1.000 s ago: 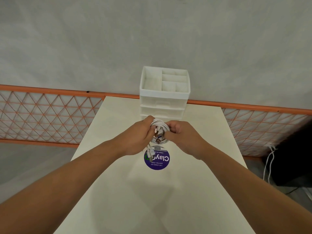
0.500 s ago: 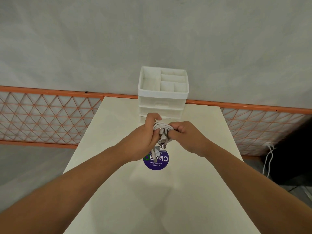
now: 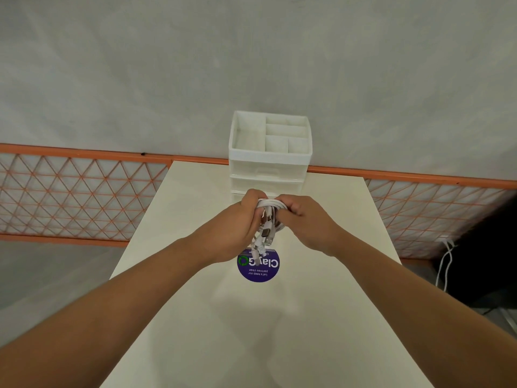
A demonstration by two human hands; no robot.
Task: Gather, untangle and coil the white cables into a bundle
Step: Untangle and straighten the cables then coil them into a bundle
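Nearest on the table (image 3: 195, 331) lies a round purple sticker (image 3: 258, 268), flat on the cream surface; just above it hang the loose connector ends (image 3: 264, 239) of the white cables (image 3: 270, 217), clear of the table.

The cables are held in the air between both hands, beyond the sticker and in front of the drawer organiser (image 3: 270, 152); the left hand (image 3: 237, 228) has its fingers curled round the left side of the coil; the right hand (image 3: 303, 219) has its fingers curled over the right side, with the upper loops bridging the two fists.

Handling, as a judgement: the bundle is light, soft and springy; loops will likely open if released; the smooth jacket may slip; the best hold is across the gathered loops, not on the plugs, which are stiffer and could strain at the joint.

Against the frames of a second and half a second ago: the hands have closed together and sit a little farther toward the organiser; the coil appears tighter; more of the sticker is uncovered; the organiser remains against the far wall (image 3: 251, 65).
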